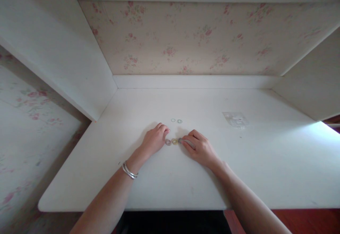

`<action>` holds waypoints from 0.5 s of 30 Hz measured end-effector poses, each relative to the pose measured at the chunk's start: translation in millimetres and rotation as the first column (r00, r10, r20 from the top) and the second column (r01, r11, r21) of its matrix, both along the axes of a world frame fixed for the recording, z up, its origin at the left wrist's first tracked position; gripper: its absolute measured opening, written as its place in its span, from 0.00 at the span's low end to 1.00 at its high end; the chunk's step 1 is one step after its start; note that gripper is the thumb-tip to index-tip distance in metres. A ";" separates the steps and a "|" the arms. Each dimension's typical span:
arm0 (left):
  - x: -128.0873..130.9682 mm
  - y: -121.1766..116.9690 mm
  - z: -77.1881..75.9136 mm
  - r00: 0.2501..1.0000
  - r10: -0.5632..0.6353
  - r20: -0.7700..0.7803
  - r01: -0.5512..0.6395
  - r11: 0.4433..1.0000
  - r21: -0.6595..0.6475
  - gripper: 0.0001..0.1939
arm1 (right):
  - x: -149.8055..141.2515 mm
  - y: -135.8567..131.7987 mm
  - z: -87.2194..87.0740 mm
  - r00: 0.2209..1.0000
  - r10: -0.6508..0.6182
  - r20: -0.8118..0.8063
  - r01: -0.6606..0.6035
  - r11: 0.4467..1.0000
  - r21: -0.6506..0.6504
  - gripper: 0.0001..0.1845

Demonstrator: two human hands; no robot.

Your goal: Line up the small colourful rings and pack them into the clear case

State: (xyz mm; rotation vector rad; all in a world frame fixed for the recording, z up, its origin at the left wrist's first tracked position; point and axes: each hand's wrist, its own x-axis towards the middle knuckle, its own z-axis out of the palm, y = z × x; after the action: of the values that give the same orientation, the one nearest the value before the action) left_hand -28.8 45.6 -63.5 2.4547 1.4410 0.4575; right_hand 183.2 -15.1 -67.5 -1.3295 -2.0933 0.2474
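Three small rings lie in a short row between my hands on the white desk (170, 186): a pinkish ring (168, 142), a yellowish ring (174, 141) and a grey ring (180, 140). My right hand (198, 146) has its thumb and forefinger closed on the grey ring at the row's right end. Beside the pinkish ring, my left hand (155, 138) is closed in a pinch; a tiny bit of something shows at its fingertips, too small to name. Farther back lie a thin pale green ring (173, 120) and a thicker greenish ring (180, 121).
A clear plastic bag (236, 119) lies to the right, with a small dark speck (240, 137) near it. White side panels and a floral back wall (170, 39) enclose the desk. Its rounded front left corner (41, 205) is an open edge.
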 end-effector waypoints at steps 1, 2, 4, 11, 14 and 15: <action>0.3 -0.5 1.4 0.999 -0.007 0.036 0.007 1.000 0.001 0.09 | 1.2 0.4 0.6 0.999 -0.031 -0.022 0.031 0.999 0.014 0.11; 1.3 -1.6 3.2 0.998 -0.018 0.067 0.018 1.000 0.002 0.09 | 2.4 0.8 1.3 0.997 -0.066 -0.044 0.067 0.997 0.025 0.11; 5.3 -5.9 7.9 0.993 -0.049 0.107 0.049 0.999 0.004 0.09 | 5.0 1.6 2.7 0.988 -0.133 -0.084 0.137 0.990 0.033 0.12; 31.2 -27.2 19.7 0.975 -0.199 0.094 0.201 0.979 -0.011 0.11 | 12.9 0.9 6.8 0.963 -0.224 -0.151 0.233 0.972 0.042 0.14; 37.6 -28.1 19.5 0.970 -0.238 0.044 0.238 0.971 0.004 0.11 | 14.8 0.1 7.6 0.965 -0.218 -0.148 0.226 0.973 0.037 0.14; 38.6 -27.5 19.1 0.969 -0.246 0.028 0.245 0.969 0.011 0.11 | 15.4 -0.1 7.9 0.966 -0.214 -0.144 0.220 0.975 0.033 0.14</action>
State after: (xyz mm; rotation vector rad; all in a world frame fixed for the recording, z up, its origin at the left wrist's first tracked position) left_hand 9.8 18.1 -44.4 2.5757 1.1049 0.4429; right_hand 198.7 -15.2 -59.6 -1.4556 -1.8105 0.1880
